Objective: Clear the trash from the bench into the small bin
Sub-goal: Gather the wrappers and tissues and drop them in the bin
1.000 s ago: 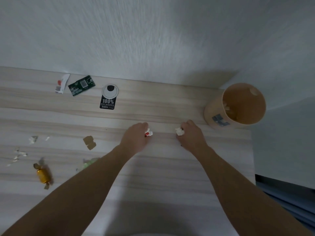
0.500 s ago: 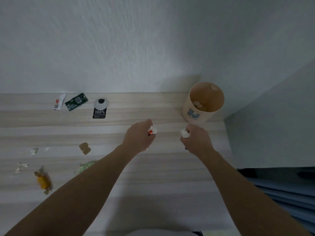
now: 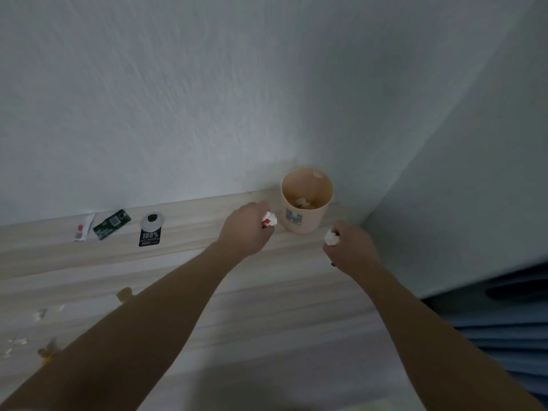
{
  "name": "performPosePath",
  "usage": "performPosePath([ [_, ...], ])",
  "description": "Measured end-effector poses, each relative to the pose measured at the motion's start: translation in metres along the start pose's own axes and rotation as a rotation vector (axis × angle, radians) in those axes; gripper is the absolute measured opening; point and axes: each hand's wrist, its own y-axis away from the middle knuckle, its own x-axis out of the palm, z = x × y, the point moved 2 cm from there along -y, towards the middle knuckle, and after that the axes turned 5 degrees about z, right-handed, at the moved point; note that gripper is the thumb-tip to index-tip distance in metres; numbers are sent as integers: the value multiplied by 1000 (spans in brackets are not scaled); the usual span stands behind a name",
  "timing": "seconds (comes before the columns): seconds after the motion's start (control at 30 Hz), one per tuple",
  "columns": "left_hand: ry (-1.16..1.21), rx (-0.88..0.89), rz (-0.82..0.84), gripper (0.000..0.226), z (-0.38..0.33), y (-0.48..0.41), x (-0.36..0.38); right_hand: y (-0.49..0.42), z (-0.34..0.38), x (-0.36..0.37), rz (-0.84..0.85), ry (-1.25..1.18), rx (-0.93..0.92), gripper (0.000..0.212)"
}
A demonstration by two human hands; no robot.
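A small beige bin (image 3: 305,223) stands on the wooden bench (image 3: 267,307) in the far right corner, with a few pale scraps inside. My left hand (image 3: 246,232) is shut on a red-and-white wrapper (image 3: 269,219), held just left of the bin's side. My right hand (image 3: 353,250) is shut on a crumpled white paper scrap (image 3: 332,238), held in front of the bin and a little to its right. Both hands are above the bench, below the bin's rim.
Along the wall lie a white-and-red sachet (image 3: 84,231), a green card (image 3: 112,224) and a black tag with a round disc (image 3: 150,229). A tan scrap (image 3: 124,293), white bits (image 3: 41,312) and a yellow candy (image 3: 47,350) lie at the left. Blue fabric (image 3: 504,327) is at the right.
Both hands lifted their scraps off the bench and moved forward and right, closer to the bin. The view tilted up towards the wall corner.
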Motion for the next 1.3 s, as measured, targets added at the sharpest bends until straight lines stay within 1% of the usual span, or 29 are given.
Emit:
performPosePath([
  [0.03,8,10,1,19,-8,-6,-4,1,-4,-5,-5,7,11,17],
  [0.13,14,40,0,19,-30,-24,-13,6,-18,-19,-27,-8,52,6],
  [0.2,-2,66,-5,18,-41,-36,-16,9,-26,-27,-45,-11,76,5],
  [0.33,-19,109,6,13,-64,-56,-17,13,-46,-40,-87,-5,116,9],
  [0.4,-29,93,13,17,-75,-64,-17,14,-55,-46,-92,-6,117,9],
  [0.53,-57,86,4,20,-89,-83,-10,17,-70,-56,-110,-36,124,28],
  [0.63,-80,67,25,20,-90,-96,-7,18,-76,-59,-109,-59,99,29],
  [0.77,-100,71,38,17,-97,-113,-2,14,-89,-64,-94,0,89,31],
  [0.93,-199,108,-1,14,-97,-126,3,8,-99,-69,-66,-62,86,32],
  [1.03,-185,111,-2,10,-96,-133,4,6,-100,-70,-67,-90,75,29],
  [1.17,-106,95,55,34,-93,-138,4,2,-103,-66,-60,-95,63,36],
  [1.3,-113,79,126,55,-87,-141,8,-2,-106,-62,-57,-68,91,35],
])
